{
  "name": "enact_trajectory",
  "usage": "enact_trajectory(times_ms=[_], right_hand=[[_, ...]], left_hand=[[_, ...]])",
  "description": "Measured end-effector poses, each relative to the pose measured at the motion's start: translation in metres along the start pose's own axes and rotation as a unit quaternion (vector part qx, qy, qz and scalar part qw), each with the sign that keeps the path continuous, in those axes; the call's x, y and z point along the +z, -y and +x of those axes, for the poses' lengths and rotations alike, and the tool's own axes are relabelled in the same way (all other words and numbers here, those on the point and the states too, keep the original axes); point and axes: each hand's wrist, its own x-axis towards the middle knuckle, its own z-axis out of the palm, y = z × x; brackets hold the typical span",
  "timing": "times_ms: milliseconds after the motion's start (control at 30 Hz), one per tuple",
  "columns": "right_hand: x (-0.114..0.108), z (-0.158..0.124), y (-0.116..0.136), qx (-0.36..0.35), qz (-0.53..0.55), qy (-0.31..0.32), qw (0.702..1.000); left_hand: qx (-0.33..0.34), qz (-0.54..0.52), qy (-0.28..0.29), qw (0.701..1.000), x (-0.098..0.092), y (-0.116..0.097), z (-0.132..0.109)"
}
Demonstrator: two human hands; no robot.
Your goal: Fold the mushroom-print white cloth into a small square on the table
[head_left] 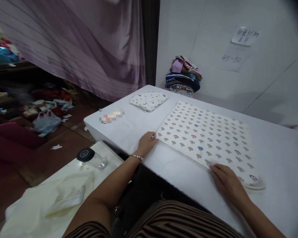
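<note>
A cream cloth (205, 135) printed with small mushroom shapes lies spread flat on the white table (129, 129). My left hand (146, 143) pinches the cloth's near left corner with closed fingers. Along the near edge, toward the right corner, my right hand (225, 180) rests on the cloth, fingers curled on the fabric. A bracelet is on my left wrist.
A folded white patterned cloth (148, 100) lies at the table's far left. A pile of folded clothes (183, 76) sits against the wall. A jar with a black lid (91, 158) and plastic bags (64, 195) lie on a lower side table at left. Clutter covers the floor.
</note>
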Motion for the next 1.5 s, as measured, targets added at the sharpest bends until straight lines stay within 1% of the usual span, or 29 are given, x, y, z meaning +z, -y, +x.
enact_trajectory(times_ms=[67,167,233,333,567,800,933,1033,1133,1200,1333,1500], right_hand=[[0.012,0.012,0.004,-0.02,0.001,0.003,1.0],[0.026,0.025,0.008,-0.035,-0.003,0.017,0.999],[0.031,0.03,0.01,-0.033,-0.008,0.029,0.999],[0.033,0.033,0.014,-0.026,-0.003,0.036,0.999],[0.034,0.028,0.016,-0.007,0.032,0.002,0.999],[0.035,0.027,0.019,-0.001,0.04,-0.013,0.999],[0.038,0.024,0.013,0.006,0.032,0.007,0.999],[0.042,0.021,0.009,0.013,0.022,0.02,0.999],[0.044,0.019,0.006,0.01,0.011,0.019,1.0],[0.045,0.018,0.005,0.009,0.003,0.018,1.0],[0.046,0.017,0.004,0.01,-0.001,0.025,1.0],[0.052,0.015,0.001,0.003,0.002,0.009,1.0]], left_hand=[[-0.029,0.004,-0.005,1.0,0.003,-0.002,0.0],[-0.059,0.008,0.009,0.998,0.004,-0.005,-0.001],[-0.065,0.012,0.019,0.998,0.004,-0.007,-0.002],[-0.07,0.015,0.024,0.997,0.004,-0.009,-0.003],[-0.064,0.005,0.045,0.997,0.001,-0.007,0.002],[-0.049,0.007,0.05,0.998,-0.01,0.001,0.004],[-0.032,-0.013,0.053,0.998,-0.014,0.004,0.001],[-0.047,-0.029,0.04,0.998,-0.014,0.004,-0.002],[-0.064,-0.03,0.02,0.997,-0.014,-0.001,-0.004],[-0.06,-0.015,0.017,0.998,-0.014,-0.005,-0.004],[-0.042,0.046,0.036,0.997,-0.014,-0.01,-0.003],[-0.069,0.076,0.029,0.994,-0.011,-0.01,0.003]])
